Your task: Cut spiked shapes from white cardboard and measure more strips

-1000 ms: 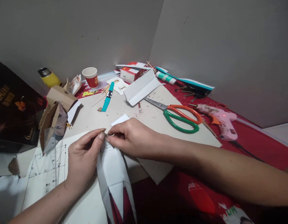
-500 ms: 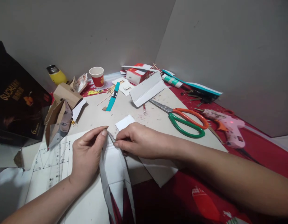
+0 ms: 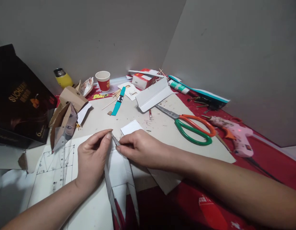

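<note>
We have the left hand (image 3: 92, 159) pinching the upper-left end of a thin grey strip (image 3: 115, 140) between thumb and forefinger, the grip closed down with no gap to spare. The strip slopes down to the right, and at its lower end the right hand (image 3: 143, 148) pinches it in turn. Both hands are equally near it, one at each end. Just below lies the white paper form (image 3: 117, 167), its long axis running from the pinch toward us and ending in points; we cannot tell whether strip and form are one piece.

As for writing, the dark box (image 3: 20, 92) at far left bears gold letters, something like "SUCHUARI", the last ones unsure, and a "6" lower down. Next come a drawing (image 3: 54, 169) with small letters too blurred to read and a clear ruler (image 3: 62, 159) over it. The cup (image 3: 103, 83) has a yellow mark we cannot make out, and the print on the green-and-white tube (image 3: 178, 87) is too small.
</note>
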Demonstrator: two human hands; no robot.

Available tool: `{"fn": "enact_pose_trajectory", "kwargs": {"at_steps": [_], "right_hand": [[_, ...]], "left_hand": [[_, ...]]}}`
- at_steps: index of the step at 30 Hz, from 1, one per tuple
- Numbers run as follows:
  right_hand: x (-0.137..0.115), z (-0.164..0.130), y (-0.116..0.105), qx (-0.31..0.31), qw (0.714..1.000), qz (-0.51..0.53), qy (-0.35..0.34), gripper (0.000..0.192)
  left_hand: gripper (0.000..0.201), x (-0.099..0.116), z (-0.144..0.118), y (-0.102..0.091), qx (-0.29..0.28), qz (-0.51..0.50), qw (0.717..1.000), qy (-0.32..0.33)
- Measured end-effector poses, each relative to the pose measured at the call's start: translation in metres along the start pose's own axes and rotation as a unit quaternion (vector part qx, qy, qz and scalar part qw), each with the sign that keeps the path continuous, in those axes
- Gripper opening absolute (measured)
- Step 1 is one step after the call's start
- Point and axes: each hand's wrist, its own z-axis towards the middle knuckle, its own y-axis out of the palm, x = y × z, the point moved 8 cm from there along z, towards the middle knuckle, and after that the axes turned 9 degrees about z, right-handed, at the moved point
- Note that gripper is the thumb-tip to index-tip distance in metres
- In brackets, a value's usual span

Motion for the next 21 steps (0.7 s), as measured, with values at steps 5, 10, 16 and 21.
{"fn": "enact_pose_trajectory", "kwargs": {"at_steps": [5, 10, 16, 21], "right_hand": [[0.001, -0.001, 0.002, 0.037, 0.999, -0.005, -0.012, 0.037], [0.013, 0.001, 0.009, -0.012, 0.989, 0.144, 0.038, 0.031], [0.028, 0.000, 0.023, -0.045, 0.943, 0.298, 0.139, 0.024], [0.023, 0.002, 0.006, -0.056, 0.962, 0.241, 0.115, 0.029]], "left_hand": [[0.017, 0.002, 0.000, 0.001, -0.004, -0.010, 1.000, 0.006], [0.020, -0.002, 0.000, 0.004, -0.026, -0.041, 0.999, -0.016], [0.020, -0.006, 0.001, 0.005, -0.028, -0.066, 0.997, -0.041], [0.021, -0.009, 0.007, 0.002, -0.025, -0.076, 0.994, -0.070]]}}
